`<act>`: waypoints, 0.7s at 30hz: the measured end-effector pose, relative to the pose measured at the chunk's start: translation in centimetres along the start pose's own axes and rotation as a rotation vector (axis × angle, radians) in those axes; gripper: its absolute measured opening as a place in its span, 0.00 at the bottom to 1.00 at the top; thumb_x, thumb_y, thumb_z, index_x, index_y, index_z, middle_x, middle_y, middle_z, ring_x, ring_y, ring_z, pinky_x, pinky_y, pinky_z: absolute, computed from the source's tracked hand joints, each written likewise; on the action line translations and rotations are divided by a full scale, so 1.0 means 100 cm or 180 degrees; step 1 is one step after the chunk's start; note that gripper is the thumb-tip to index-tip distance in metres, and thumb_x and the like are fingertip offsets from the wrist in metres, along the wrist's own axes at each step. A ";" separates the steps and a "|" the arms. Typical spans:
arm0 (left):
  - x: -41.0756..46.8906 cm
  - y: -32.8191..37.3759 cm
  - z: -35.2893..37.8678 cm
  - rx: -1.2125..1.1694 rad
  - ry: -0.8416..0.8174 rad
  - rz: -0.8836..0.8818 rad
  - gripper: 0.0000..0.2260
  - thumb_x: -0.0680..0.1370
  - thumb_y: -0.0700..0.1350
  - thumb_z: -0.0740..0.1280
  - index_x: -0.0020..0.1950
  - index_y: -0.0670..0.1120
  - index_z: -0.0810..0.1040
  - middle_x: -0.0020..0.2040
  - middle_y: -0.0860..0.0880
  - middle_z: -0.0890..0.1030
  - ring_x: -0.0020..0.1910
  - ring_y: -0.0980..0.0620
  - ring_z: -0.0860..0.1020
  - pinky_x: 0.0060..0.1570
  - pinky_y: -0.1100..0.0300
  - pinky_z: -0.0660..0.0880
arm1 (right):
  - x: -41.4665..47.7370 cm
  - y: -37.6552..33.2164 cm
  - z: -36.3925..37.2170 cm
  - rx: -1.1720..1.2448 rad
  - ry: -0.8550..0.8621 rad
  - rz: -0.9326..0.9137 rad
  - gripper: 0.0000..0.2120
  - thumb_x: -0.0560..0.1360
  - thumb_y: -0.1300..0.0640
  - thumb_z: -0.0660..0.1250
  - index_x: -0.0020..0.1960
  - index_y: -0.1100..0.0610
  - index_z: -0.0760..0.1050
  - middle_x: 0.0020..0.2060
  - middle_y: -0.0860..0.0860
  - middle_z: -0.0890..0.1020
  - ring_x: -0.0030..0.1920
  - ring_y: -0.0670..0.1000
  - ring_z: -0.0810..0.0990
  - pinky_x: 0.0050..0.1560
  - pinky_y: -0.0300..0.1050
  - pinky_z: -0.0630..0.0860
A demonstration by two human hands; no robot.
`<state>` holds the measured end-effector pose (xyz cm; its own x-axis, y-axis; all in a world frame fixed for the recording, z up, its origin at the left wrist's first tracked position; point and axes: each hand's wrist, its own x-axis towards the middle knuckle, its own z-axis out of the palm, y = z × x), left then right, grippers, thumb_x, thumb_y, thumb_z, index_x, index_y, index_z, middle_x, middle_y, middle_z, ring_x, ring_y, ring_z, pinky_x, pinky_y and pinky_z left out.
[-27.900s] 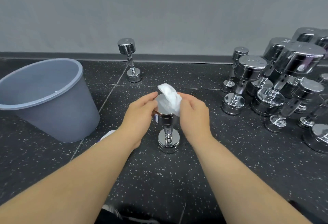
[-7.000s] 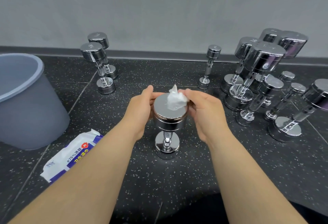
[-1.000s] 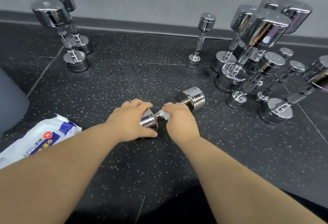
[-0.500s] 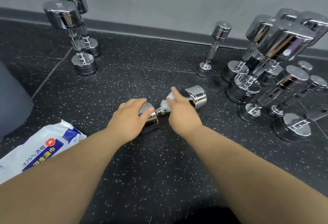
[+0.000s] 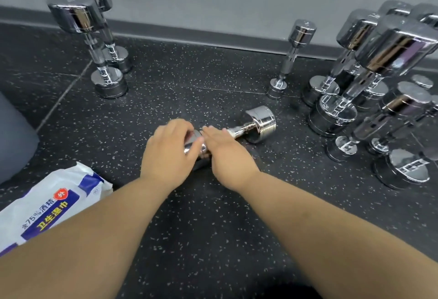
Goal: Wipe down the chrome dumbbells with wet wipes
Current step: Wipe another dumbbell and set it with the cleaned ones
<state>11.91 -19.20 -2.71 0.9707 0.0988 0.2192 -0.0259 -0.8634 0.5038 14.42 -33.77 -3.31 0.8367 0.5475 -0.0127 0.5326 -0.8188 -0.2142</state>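
- Lying on its side on the speckled floor, in the middle stretch well short of the wall, is the dumbbell. Its long axis runs from the near-left head, under the hands, to the bare far-right head.
- The left hand has its fingers curled over the near head, thumb across the chrome, pinning it.
- The right hand lies over the handle just beside the left. I cannot tell whether its fingers clasp the bar, and no wet wipe shows beneath it.
- I reckon the bar is the step in hand. The uncovered length and far head lie to the far-right of the right hand, the nearer one, so a stroke would run that way.
- Room there is short: a crowd of upright dumbbells stands near the far head. Floor toward the wall lies open.
- The pack of wipes lies at the near-left, the grey bin at the left edge.
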 end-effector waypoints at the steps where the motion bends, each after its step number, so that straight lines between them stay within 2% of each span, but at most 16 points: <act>1: -0.002 -0.002 0.001 0.0075 -0.0121 0.0059 0.12 0.80 0.54 0.63 0.59 0.49 0.74 0.56 0.53 0.75 0.52 0.49 0.72 0.55 0.54 0.68 | -0.003 0.003 0.003 -0.0081 0.0044 -0.0038 0.34 0.76 0.71 0.57 0.80 0.59 0.52 0.79 0.53 0.56 0.79 0.52 0.52 0.76 0.43 0.38; 3: -0.001 -0.005 0.002 0.0187 -0.0228 0.0137 0.11 0.80 0.55 0.62 0.57 0.50 0.73 0.53 0.54 0.74 0.51 0.50 0.72 0.54 0.55 0.65 | -0.001 0.024 0.005 -0.0314 0.0251 0.0386 0.36 0.75 0.70 0.57 0.80 0.59 0.50 0.79 0.53 0.54 0.78 0.55 0.53 0.77 0.46 0.42; 5: 0.002 -0.005 0.004 0.0182 -0.0126 0.0041 0.11 0.81 0.56 0.60 0.55 0.50 0.75 0.53 0.53 0.74 0.51 0.48 0.72 0.54 0.54 0.65 | 0.000 0.032 0.002 -0.0457 0.0213 0.0801 0.35 0.77 0.68 0.56 0.80 0.61 0.45 0.80 0.55 0.49 0.79 0.56 0.49 0.78 0.47 0.43; 8: 0.020 0.001 0.003 0.0019 0.0006 -0.0632 0.15 0.82 0.56 0.57 0.58 0.50 0.77 0.59 0.49 0.74 0.58 0.45 0.72 0.59 0.49 0.68 | 0.001 0.012 0.003 0.0256 0.0057 0.0374 0.36 0.76 0.71 0.55 0.80 0.59 0.47 0.80 0.52 0.49 0.79 0.51 0.46 0.78 0.45 0.47; 10: 0.024 -0.001 0.000 -0.0138 0.0111 -0.0860 0.15 0.82 0.56 0.58 0.62 0.49 0.76 0.63 0.46 0.73 0.61 0.44 0.70 0.61 0.47 0.69 | 0.002 0.003 0.007 0.0350 -0.0023 -0.0014 0.38 0.76 0.71 0.55 0.81 0.56 0.44 0.80 0.49 0.45 0.79 0.48 0.42 0.78 0.44 0.42; 12: 0.018 -0.006 -0.002 0.0036 0.0173 -0.0481 0.16 0.81 0.54 0.61 0.65 0.47 0.76 0.66 0.45 0.71 0.63 0.43 0.70 0.63 0.47 0.68 | 0.014 0.020 0.010 0.0170 0.0146 0.0207 0.40 0.75 0.70 0.56 0.80 0.56 0.40 0.80 0.50 0.42 0.79 0.48 0.39 0.77 0.45 0.37; 14: 0.012 -0.014 0.000 0.0337 0.0166 -0.0222 0.18 0.81 0.53 0.63 0.68 0.47 0.75 0.69 0.45 0.68 0.66 0.42 0.68 0.66 0.46 0.65 | 0.022 0.032 0.008 0.0035 0.0234 0.0682 0.42 0.75 0.70 0.57 0.80 0.58 0.37 0.80 0.52 0.40 0.79 0.50 0.39 0.78 0.46 0.38; 15: 0.015 -0.017 0.000 0.0398 0.0150 -0.0291 0.19 0.81 0.53 0.63 0.69 0.47 0.75 0.70 0.45 0.68 0.67 0.42 0.66 0.67 0.45 0.65 | 0.026 0.034 0.008 0.0051 0.0220 0.0623 0.42 0.74 0.70 0.57 0.80 0.58 0.36 0.80 0.52 0.39 0.79 0.51 0.39 0.78 0.47 0.39; 18: 0.033 -0.015 0.000 0.0101 -0.0018 -0.0745 0.21 0.83 0.54 0.56 0.74 0.49 0.70 0.71 0.47 0.68 0.67 0.42 0.65 0.67 0.46 0.64 | 0.029 0.024 0.012 0.0027 -0.0011 -0.0068 0.43 0.74 0.71 0.57 0.80 0.55 0.36 0.79 0.49 0.38 0.79 0.49 0.37 0.77 0.47 0.36; 19: 0.039 -0.014 0.000 -0.0092 -0.0081 -0.0927 0.21 0.84 0.55 0.53 0.75 0.50 0.68 0.72 0.47 0.67 0.68 0.42 0.66 0.67 0.47 0.64 | 0.033 0.026 0.012 -0.0041 -0.0009 -0.0113 0.43 0.74 0.70 0.57 0.80 0.55 0.36 0.79 0.49 0.38 0.79 0.48 0.37 0.77 0.46 0.35; 21: 0.046 -0.015 0.004 -0.0297 -0.0162 -0.1168 0.22 0.84 0.55 0.50 0.76 0.51 0.65 0.74 0.46 0.65 0.69 0.41 0.65 0.68 0.47 0.63 | 0.048 0.038 0.009 -0.0065 0.0132 0.0305 0.42 0.75 0.70 0.58 0.80 0.56 0.38 0.80 0.50 0.38 0.79 0.50 0.39 0.77 0.46 0.37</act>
<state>16.52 -17.61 -2.76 0.9300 0.3664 -0.0305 0.3063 -0.7262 0.6155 20.30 -34.12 -5.06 0.8883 0.4593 0.0084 0.4520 -0.8707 -0.1939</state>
